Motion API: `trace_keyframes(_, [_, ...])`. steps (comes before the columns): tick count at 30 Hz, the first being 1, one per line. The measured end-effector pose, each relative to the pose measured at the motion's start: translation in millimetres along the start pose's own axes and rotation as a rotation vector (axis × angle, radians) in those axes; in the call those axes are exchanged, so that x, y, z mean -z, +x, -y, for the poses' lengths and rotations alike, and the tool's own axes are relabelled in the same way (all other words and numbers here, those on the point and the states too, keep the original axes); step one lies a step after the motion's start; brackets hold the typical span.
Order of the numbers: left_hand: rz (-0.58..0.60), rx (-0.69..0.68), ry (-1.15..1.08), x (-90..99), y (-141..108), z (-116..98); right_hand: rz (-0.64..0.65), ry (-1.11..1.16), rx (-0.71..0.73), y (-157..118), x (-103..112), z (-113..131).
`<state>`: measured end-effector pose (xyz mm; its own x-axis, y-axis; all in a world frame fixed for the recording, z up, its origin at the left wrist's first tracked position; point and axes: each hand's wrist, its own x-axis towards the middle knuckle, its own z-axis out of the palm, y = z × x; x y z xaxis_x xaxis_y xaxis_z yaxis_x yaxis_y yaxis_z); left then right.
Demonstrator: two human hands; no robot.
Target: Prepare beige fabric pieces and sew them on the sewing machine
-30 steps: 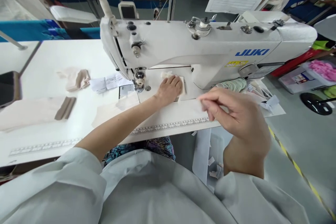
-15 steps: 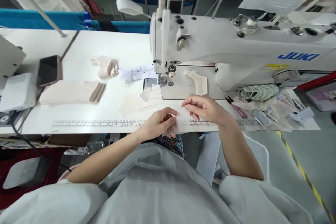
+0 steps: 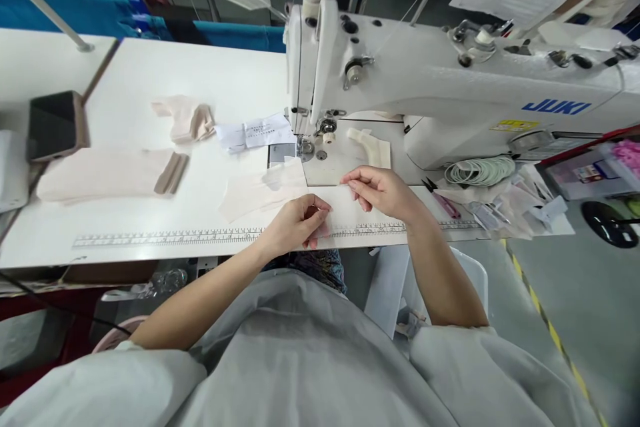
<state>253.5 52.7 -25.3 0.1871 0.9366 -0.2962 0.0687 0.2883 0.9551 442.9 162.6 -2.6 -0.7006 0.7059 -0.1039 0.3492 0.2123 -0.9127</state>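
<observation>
Both hands (image 3: 305, 220) (image 3: 375, 188) pinch closed, apparently on sheer fabric (image 3: 324, 227).

White surface (image 3: 240, 83), ruler strip (image 3: 165, 237) along near edge. Left: folded pale fabric stack (image 3: 105, 175), dark box (image 3: 55, 123) just beyond it. Farther, left of centre: crumpled pale fabric (image 3: 187, 123), printed white strip (image 3: 256, 133) by sewing machine (image 3: 415, 73). Nearer: thin pale pieces (image 3: 250, 193), overlapping. Right: pink-handled snips (image 3: 447, 205), pale green coil (image 3: 480, 172), heap of scraps (image 3: 515, 207).

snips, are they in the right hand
No, the snips lie on the table, to the right of the right hand.
</observation>
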Motion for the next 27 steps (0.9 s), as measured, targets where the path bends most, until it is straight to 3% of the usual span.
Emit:
trace_keyframes(2, [-0.024, -0.068, 0.164, 0.2, -1.9, 2.6, -0.012, -0.052, -0.037, 1.2, -3.4, -4.3])
trace_keyframes(5, [-0.159, -0.241, 0.660, 0.5, -9.2, 5.8, -0.061, -0.240, -0.018, 1.0, -8.5, -9.1])
trace_keyframes(8, [-0.360, -0.388, 1.179, -3.4, -23.7, 7.5, -0.241, -0.509, 0.120, -3.6, -12.6, -14.4])
trace_keyframes(10, [-0.442, -0.507, 1.333, -10.9, -35.2, 10.1, -0.375, -0.612, 0.206, -8.5, -16.5, -19.8])
trace_keyframes(12, [-0.417, -0.662, 1.360, -22.6, -44.3, 15.9, -0.452, -0.650, 0.251, -12.8, -21.9, -26.5])
trace_keyframes(15, [-0.245, -0.817, 1.376, -41.6, -48.4, 29.4, -0.509, -0.697, 0.301, -15.2, -30.4, -35.4])
trace_keyframes(19, [-0.173, -0.790, 1.434, -49.5, -42.2, 40.9, -0.594, -0.666, 0.384, -17.0, -33.3, -39.3])
trace_keyframes(23, [-0.204, -0.715, 1.416, -36.5, -39.6, 37.9, -0.715, -0.605, 0.456, -30.3, -31.0, -33.8])
trace_keyframes(25, [-0.216, -0.708, 1.405, -28.7, -40.3, 35.7, -0.615, -0.641, 0.506, -38.4, -33.0, -29.6])
trace_keyframes(27, [-0.223, -0.723, 1.392, -22.4, -41.3, 35.2, -0.411, -0.707, 0.508, -43.5, -37.0, -25.6])
